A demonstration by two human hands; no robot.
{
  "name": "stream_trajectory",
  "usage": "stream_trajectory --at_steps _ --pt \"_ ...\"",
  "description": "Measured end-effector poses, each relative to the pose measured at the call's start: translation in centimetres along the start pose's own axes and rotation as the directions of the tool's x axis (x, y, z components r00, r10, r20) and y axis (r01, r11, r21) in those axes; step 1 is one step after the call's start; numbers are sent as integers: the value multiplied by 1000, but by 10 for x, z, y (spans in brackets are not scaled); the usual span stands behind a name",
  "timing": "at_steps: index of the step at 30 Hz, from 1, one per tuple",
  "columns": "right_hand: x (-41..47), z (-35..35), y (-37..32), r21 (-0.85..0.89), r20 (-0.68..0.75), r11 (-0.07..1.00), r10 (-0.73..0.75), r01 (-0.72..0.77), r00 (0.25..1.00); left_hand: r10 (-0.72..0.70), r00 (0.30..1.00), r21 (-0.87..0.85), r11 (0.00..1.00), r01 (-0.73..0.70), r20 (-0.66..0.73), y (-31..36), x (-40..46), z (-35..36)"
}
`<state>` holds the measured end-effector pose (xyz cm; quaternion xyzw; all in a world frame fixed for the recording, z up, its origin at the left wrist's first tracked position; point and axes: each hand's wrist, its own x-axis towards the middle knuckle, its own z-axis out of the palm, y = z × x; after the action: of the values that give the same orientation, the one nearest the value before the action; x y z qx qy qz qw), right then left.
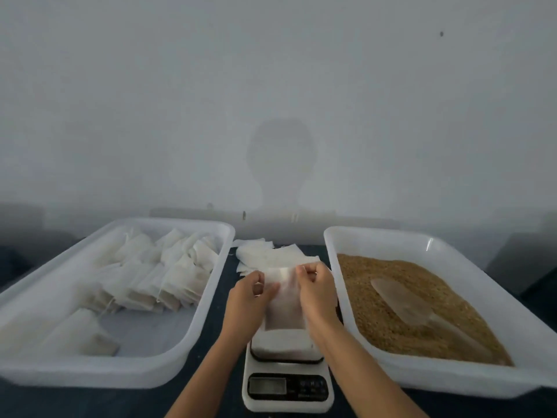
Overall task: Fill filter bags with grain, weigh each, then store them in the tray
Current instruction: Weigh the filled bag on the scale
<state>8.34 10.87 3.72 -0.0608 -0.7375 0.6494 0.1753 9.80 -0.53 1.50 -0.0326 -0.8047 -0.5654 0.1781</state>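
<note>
Both hands hold one empty white filter bag above the white kitchen scale. My left hand pinches the bag's upper left edge, and my right hand pinches its upper right edge. A loose pile of empty filter bags lies on the dark table behind the hands. The white tray on the left holds several filled bags. The white tray on the right holds brown grain, with a clear plastic scoop lying on it.
A pale wall rises just behind the table. Between the two trays only a narrow strip of dark tabletop shows, taken up by the scale and the bag pile. The scale's display is dark and unreadable.
</note>
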Motion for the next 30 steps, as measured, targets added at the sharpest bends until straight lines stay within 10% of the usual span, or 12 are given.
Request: stream_trajectory --at_steps 11,21,30 --pt "15 -3 47 -175 50 974 -136 142 990 -23 993 235 972 -6 118 -28 11 14" --pt "10 -26 69 -146 164 978 -127 151 978 -78 990 70 994 86 -118 -58 9 1" --pt "14 -25 72 -100 131 988 -107 121 986 -124 991 76 989 128 -56 -64 15 2"
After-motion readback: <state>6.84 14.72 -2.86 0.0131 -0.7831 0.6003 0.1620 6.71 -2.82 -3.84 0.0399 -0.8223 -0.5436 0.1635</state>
